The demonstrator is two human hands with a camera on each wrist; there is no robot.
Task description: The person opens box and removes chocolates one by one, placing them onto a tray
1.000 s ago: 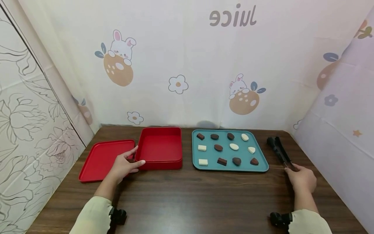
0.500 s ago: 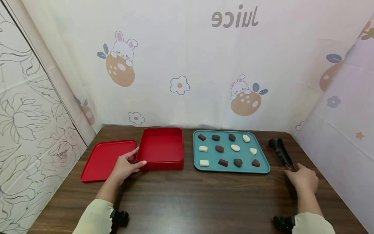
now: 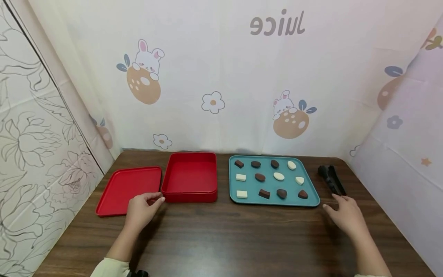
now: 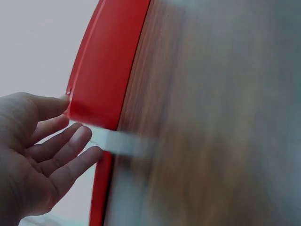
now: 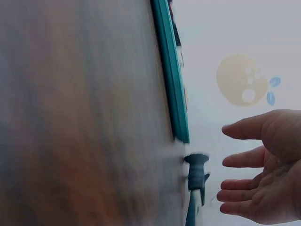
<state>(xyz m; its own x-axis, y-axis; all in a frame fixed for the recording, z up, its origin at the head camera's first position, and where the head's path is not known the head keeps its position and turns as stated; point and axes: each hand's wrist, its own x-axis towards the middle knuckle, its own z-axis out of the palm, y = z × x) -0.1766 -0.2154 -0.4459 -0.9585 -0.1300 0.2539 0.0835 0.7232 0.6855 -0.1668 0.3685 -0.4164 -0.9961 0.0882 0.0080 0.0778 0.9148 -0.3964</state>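
Note:
A square red box point(image 3: 189, 175) with raised walls stands at the left middle, a flat red lid point(image 3: 129, 192) lying to its left. My left hand point(image 3: 143, 211) is at the box's near left corner, fingers loosely bent. In the left wrist view this hand point(image 4: 42, 155) has its fingertips right by the corner of the box point(image 4: 110, 61). At the right lie black tongs point(image 3: 332, 180) on the table. My right hand point(image 3: 347, 215) hovers by their near end, fingers spread and holding nothing. The right wrist view shows the tongs point(image 5: 196, 174) just beyond the fingertips.
A teal tray point(image 3: 270, 200) with dark and white chocolates point(image 3: 278, 176) in rows stands between the box and the tongs. A printed curtain point(image 3: 214, 57) hangs right behind the brown wooden table point(image 3: 221, 238), with more fabric at both sides.
My right hand has released the tongs' near end and drawn back. My left hand has come off the box's left wall toward me. Box, lid and tray stay in place.

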